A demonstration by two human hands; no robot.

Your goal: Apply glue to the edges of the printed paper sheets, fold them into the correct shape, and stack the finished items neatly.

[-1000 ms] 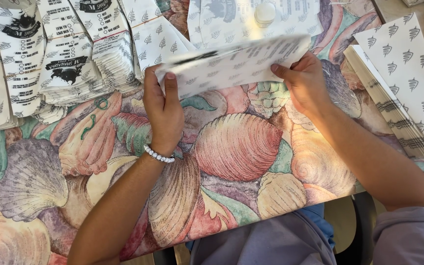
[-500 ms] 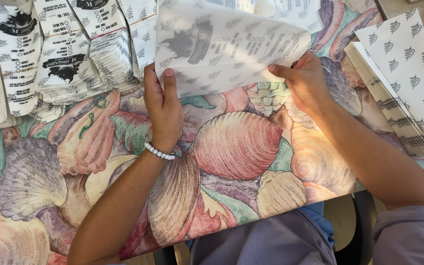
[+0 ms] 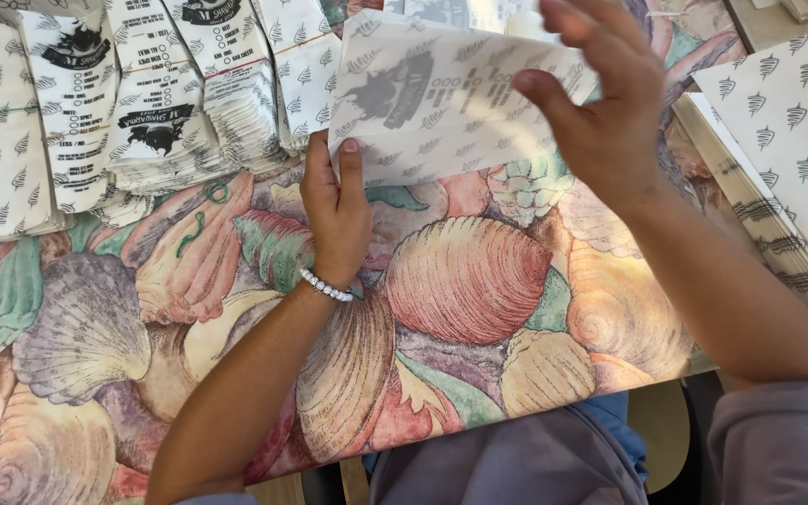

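Paper sheet (image 3: 441, 93) went from near edge-on fold a second ago to swung open, now flat, faint print showing through. Right hand (image 3: 600, 112) let go of right edge, lifted, fingers (image 3: 591, 28) spread over sheet. Left hand (image 3: 334, 201) alone pinched lower left corner. Sheet covered more of bags behind it than before.

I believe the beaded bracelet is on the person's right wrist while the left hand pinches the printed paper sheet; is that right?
Not quite: the head view shows the beaded bracelet on the left wrist, not the right. The left hand does pinch the printed paper sheet.
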